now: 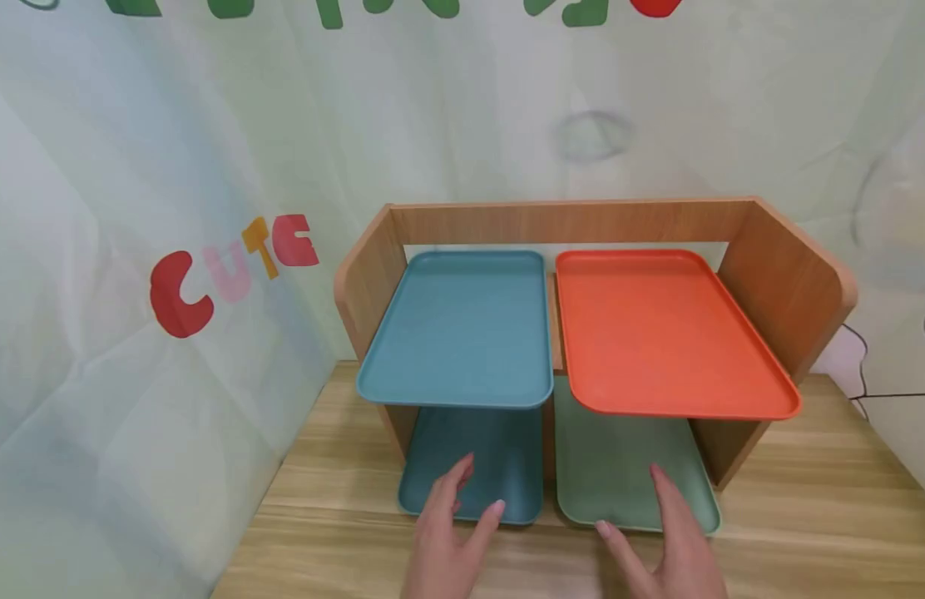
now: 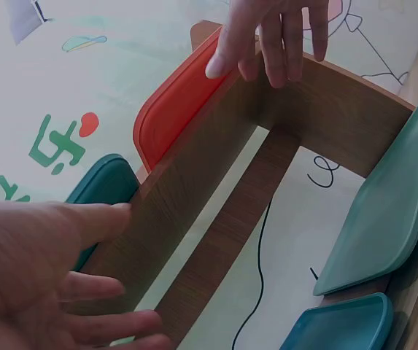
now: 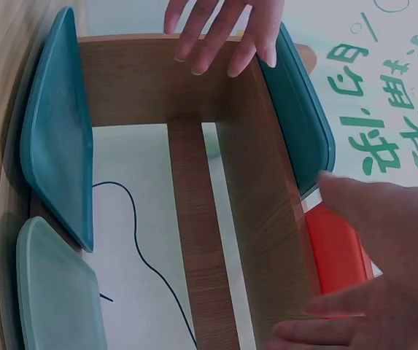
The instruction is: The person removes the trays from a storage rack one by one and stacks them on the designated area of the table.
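Note:
My left hand [image 1: 446,537] hovers in front of the lower dark blue tray [image 1: 481,445], fingers spread and nothing held. Likewise, the right hand [image 1: 675,545] is held before the lower grey-green tray [image 1: 620,474], thumb and fingers apart. Over these, a blue tray [image 1: 462,329] and a red-orange tray [image 1: 672,333] lie side by side on the top level of a wooden shelf [image 1: 575,223]. Both upper trays stick out past its front edge. In the left wrist view the left thumb appears close to the upper blue tray [image 2: 114,179]; contact cannot be told.
The shelf stands on a wood-grain table [image 1: 313,499]. A pale printed cloth [image 1: 462,125] with coloured letters hangs behind and to the left. The shelf's tall right side panel [image 1: 788,283] rises beside the red-orange tray. A rear slat [image 3: 194,219] crosses the lower level.

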Demonstrator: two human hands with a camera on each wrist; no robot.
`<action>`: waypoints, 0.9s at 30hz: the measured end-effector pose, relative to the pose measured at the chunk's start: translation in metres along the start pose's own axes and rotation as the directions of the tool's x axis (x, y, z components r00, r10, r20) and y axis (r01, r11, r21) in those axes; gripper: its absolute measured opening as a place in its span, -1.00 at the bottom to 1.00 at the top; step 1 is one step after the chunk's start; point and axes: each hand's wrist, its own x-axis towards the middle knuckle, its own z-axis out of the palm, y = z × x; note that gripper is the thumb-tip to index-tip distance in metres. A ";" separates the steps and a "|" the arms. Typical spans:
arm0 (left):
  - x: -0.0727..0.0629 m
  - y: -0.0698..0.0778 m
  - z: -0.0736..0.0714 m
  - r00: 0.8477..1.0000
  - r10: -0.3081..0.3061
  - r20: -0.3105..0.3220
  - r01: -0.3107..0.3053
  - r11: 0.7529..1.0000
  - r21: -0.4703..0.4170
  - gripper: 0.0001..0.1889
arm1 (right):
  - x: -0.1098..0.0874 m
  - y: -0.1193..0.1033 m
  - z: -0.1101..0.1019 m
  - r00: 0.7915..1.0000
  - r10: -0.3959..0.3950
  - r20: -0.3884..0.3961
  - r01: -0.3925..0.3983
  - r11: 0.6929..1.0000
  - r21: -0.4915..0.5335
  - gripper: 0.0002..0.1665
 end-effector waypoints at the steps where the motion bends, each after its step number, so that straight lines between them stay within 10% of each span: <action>1: 0.001 -0.001 0.000 0.999 -0.004 -0.032 0.003 1.000 -0.027 -0.41 | 0.000 -0.001 -0.001 0.999 0.036 -0.002 -0.036 0.999 0.035 -0.01; 6: 0.007 -0.008 -0.002 0.989 -0.059 -0.137 0.040 0.989 -0.142 -0.47 | 0.003 -0.007 -0.005 0.982 0.187 -0.020 -0.176 0.951 0.255 -0.20; 13: 0.018 -0.018 -0.015 0.974 -0.159 -0.162 0.120 0.966 -0.230 -0.48 | 0.016 -0.001 -0.008 0.931 0.364 0.014 -0.313 0.781 0.541 -0.44; 27: 0.048 -0.050 -0.044 0.949 -0.195 -0.247 0.147 0.969 -0.197 -0.45 | 0.034 0.018 -0.020 0.926 0.358 0.120 -0.270 0.404 0.874 -0.51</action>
